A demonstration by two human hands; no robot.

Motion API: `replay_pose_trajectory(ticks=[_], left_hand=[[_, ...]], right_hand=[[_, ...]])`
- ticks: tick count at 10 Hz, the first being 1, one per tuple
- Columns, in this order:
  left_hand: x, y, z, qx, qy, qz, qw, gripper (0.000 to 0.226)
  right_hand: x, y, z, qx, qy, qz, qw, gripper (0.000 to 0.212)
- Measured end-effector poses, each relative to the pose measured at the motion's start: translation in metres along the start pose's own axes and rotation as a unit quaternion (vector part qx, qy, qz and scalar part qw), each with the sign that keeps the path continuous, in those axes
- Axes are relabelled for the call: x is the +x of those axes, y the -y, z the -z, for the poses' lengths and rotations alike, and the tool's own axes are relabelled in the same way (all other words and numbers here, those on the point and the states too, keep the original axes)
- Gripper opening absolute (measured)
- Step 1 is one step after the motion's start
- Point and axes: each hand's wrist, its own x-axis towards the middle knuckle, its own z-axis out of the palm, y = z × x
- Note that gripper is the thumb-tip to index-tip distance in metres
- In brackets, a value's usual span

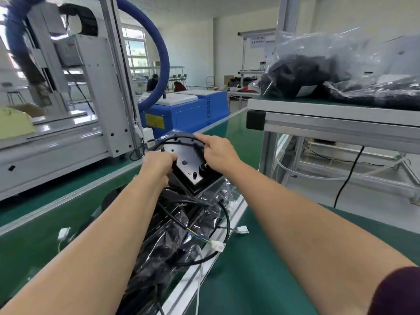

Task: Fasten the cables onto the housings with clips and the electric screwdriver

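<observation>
The black housing (189,163) sits dead centre, tilted face-up on top of a plastic-wrapped stack (177,237) of dark parts, and both hands are on it. The left hand (156,164) comes in at nine o'clock of the housing, fingers curled tight over its left edge, a firm grasp. The right hand (218,153) is at three o'clock. Its index finger (200,136) stretches straight out toward twelve, tip down on the black cable (175,138) that loops round the housing's far rim. The other fingers of that hand fold under; whether they hold anything, I cannot tell.

Moving outward: more black cable trails off the stack toward five o'clock and ends in a white connector (217,245) with coloured wires, right by an aluminium rail. The stack lies on the green surface (34,212), which runs off to seven o'clock.

Beyond the housing at twelve o'clock stands a blue machine (188,114), with a thick blue hose (162,55) arcing above it. At ten o'clock rises a white machine frame (97,87). Up at two o'clock, a shelf (329,110) carries a clear bag (318,71) stuffed with black parts.
</observation>
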Motion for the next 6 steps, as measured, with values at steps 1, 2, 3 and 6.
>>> replay_pose_trajectory(ticks=[1,2,3,6], left_hand=[[0.028,0.008,0.009,0.133,-0.022,-0.022,0.991,0.015],[0.038,0.017,0.020,0.313,-0.036,-0.065,0.947,0.019],[0.032,0.017,0.021,0.585,-0.028,-0.121,0.801,0.025],[-0.027,-0.015,-0.015,0.618,-0.017,-0.327,0.715,0.020]], right_hand=[[0.015,-0.006,-0.019,0.005,0.031,-0.007,0.999,0.056],[0.026,-0.014,-0.041,-0.003,0.087,-0.019,0.996,0.052],[0.032,-0.008,-0.054,-0.099,0.179,-0.039,0.978,0.045],[-0.009,0.015,-0.008,-0.121,0.051,0.080,0.988,0.042]])
